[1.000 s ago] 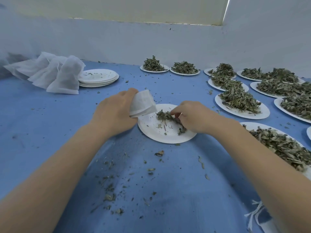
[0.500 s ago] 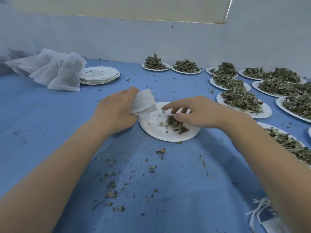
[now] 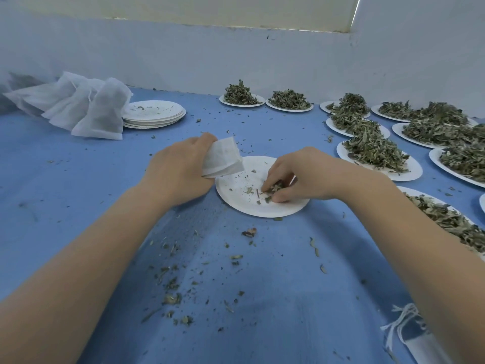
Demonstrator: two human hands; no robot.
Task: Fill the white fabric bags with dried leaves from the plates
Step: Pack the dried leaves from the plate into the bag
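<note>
Head view: left hand (image 3: pixel 181 172) grips a white fabric bag (image 3: pixel 223 160) at the near plate's (image 3: pixel 236 198) left rim, fingers curled round it. Right hand (image 3: pixel 299 176) pinches the last dried leaves (image 3: pixel 273 190) on that plate, fingers together on the scraps. Risk: fragments are small and brittle, so a loose pinch would likely drop them onto the blue surface (image 3: pixel 78 179), already littered with crumbs. The bag mouth looks narrow, so a miss is plausible. Full plates (image 3: pixel 378 153) crowd the right side; open room lies left and front. Filled bags (image 3: pixel 86 109) lie far left.
</note>
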